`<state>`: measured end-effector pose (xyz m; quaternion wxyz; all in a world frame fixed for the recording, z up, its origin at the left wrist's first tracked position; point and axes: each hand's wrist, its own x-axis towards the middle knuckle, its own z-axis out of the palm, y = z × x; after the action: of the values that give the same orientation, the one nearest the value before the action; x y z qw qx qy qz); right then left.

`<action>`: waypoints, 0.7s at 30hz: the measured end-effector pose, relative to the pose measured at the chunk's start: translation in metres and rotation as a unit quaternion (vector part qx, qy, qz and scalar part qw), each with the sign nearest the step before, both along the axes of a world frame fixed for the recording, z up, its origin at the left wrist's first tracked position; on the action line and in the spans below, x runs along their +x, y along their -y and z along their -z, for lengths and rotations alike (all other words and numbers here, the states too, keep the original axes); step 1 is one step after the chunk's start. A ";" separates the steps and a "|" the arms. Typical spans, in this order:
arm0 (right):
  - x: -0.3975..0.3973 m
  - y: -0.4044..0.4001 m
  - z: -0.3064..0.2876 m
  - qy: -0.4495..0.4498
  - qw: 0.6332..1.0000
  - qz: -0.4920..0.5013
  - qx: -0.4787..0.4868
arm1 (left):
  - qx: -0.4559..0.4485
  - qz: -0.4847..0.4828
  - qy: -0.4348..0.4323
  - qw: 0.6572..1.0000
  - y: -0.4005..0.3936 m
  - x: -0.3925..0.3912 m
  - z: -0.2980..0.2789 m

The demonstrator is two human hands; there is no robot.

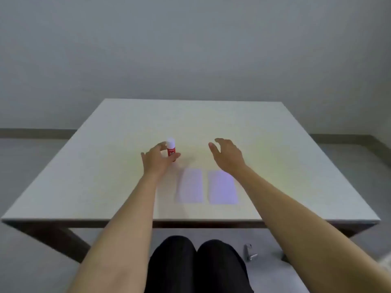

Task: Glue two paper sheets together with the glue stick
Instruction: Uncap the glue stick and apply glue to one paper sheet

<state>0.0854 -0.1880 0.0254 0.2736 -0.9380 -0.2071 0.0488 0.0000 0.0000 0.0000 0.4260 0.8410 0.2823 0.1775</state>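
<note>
A red glue stick (171,149) with a white cap stands upright on the white table (105,166). My left hand (156,160) curls around it, thumb and fingers touching its sides. Two pale paper sheets lie flat side by side nearer to me: the left sheet (189,185) and the right sheet (222,187), with a narrow gap between them. My right hand (227,154) hovers beyond the right sheet, fingers spread, holding nothing.
The table's front edge (190,220) runs across just above my dark-clad knees (196,263). A small metal object (249,252) lies on the floor to the right of my legs. A plain wall stands behind the table.
</note>
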 end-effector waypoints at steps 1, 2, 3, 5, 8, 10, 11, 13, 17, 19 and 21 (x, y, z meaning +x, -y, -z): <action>-0.002 0.000 0.000 0.003 1.000 0.002 0.018 | 0.004 -0.001 0.002 1.000 0.001 -0.001 0.000; -0.002 0.000 -0.002 0.006 0.999 0.002 0.032 | 0.004 0.002 0.014 1.000 0.001 0.000 0.001; -0.003 -0.002 -0.002 0.016 0.999 0.001 0.046 | 0.002 0.005 0.015 1.000 0.002 -0.001 0.000; -0.004 -0.005 -0.008 0.027 0.996 -0.003 0.084 | -0.009 0.010 0.049 0.999 0.003 -0.003 -0.003; -0.003 -0.016 -0.029 -0.034 0.980 0.015 0.196 | 0.063 0.074 0.089 0.991 0.007 -0.002 -0.013; -0.011 -0.022 -0.041 -0.145 0.956 0.028 0.254 | 0.141 0.141 0.078 0.977 0.014 -0.001 -0.022; -0.015 -0.024 -0.045 -0.192 0.948 0.032 0.254 | 0.164 0.165 0.077 0.969 0.018 -0.002 -0.027; -0.022 -0.026 -0.047 -0.229 0.948 0.025 0.221 | 0.193 0.193 0.094 0.957 0.024 -0.004 -0.034; -0.029 -0.024 -0.041 -0.236 0.936 -0.008 0.261 | 0.236 0.218 0.116 0.940 0.026 -0.013 -0.044; -0.029 -0.018 -0.042 -0.273 0.915 -0.063 0.290 | 0.245 0.222 0.113 0.937 0.026 -0.016 -0.047; -0.028 -0.010 -0.046 -0.310 0.896 -0.105 0.300 | 0.244 0.214 0.112 0.939 0.023 -0.019 -0.048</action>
<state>0.0578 -0.1780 0.0715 0.5854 -0.7217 -0.2137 0.3012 -0.0192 -0.0225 0.0484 0.2649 0.9343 -0.0060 0.2384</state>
